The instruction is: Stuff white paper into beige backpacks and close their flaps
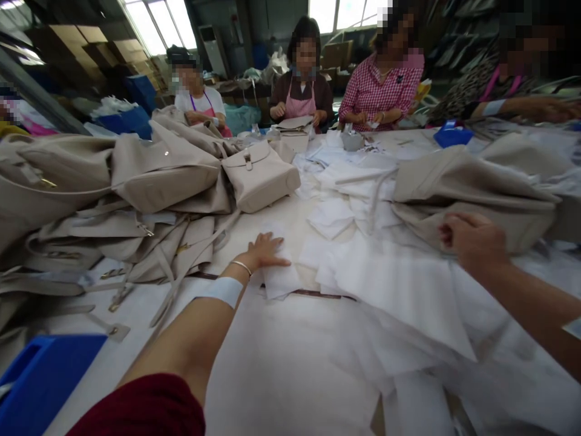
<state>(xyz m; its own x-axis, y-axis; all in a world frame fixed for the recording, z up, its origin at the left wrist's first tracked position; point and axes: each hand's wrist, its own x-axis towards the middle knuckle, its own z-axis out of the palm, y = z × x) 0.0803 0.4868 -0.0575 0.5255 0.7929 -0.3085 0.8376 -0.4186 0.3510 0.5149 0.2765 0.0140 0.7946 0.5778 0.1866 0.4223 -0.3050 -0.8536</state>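
My left hand (265, 251) lies with fingers spread on small white sheets (280, 280) at the middle of the table. A bracelet circles its wrist, with a pale band on the forearm behind. On the right, my right hand (476, 239) is curled closed in front of a large beige bag (472, 188). Whatever its fingers may hold is hidden, and I cannot tell whether they touch the bag. Thin white sheets (399, 284) spread loosely between my hands and toward me. Beyond my left hand a small beige flap bag (261, 175) with a buckle rests on its side.
Beige bags (167, 169) and straps (175, 284) are heaped on the left. A blue bin (49, 381) stands at the near left corner. Across the table several people work, one in a striped apron (299, 100), another in a checked shirt (385, 85). A blue object (452, 134) lies at the far right.
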